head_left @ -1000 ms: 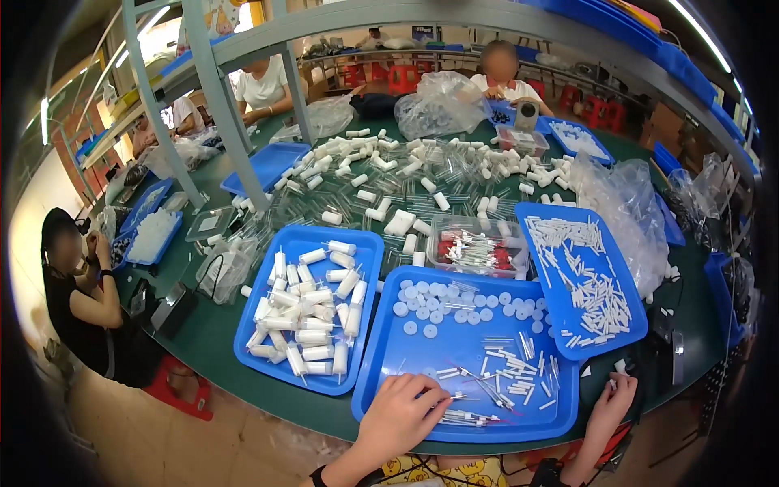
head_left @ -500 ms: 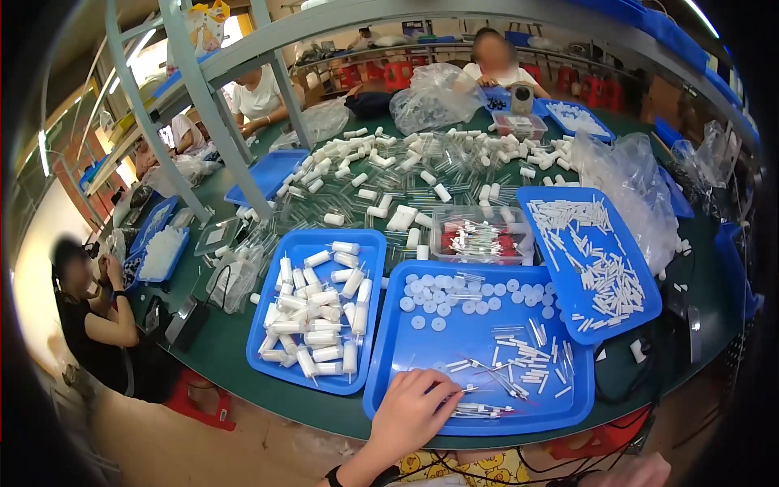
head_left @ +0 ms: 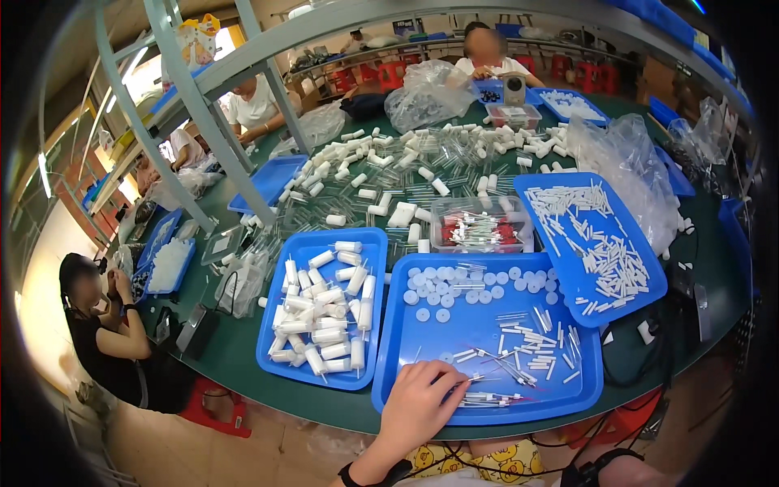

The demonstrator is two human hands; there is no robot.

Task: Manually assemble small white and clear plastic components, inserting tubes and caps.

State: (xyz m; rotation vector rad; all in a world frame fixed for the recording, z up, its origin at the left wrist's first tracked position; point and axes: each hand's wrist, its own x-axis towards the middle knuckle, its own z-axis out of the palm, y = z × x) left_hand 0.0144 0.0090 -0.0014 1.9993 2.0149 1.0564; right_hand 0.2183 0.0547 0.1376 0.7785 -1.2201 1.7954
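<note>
My left hand [head_left: 422, 398] comes over the near edge of a large blue tray [head_left: 389, 345], its fingers curled and pressed together. A thin whitish piece shows at the fingertips; whether they grip it is too small to tell. Right beside the fingers lie slim white parts with red and bare wires [head_left: 487, 399]. Short white tubes [head_left: 540, 351] are scattered further right in the tray, and round translucent discs [head_left: 484, 297] lie along its far side. At the lower edge a piece of my right arm [head_left: 633, 471] shows beside a black band; the hand itself is out of sight.
Left stands a blue tray [head_left: 378, 243] of white cylinders [head_left: 329, 334]. A tilted blue tray of white tubes [head_left: 613, 268] overlaps the large tray's right corner. Behind are a clear box [head_left: 479, 243] of red-wired parts and heaped glass tubes. Metal posts [head_left: 235, 154] rise at left; co-workers sit around.
The whole view has shifted slightly, so the near trays appear further right. My left hand stays at the same wired parts, still curled. The black band on my right arm shows more fully.
</note>
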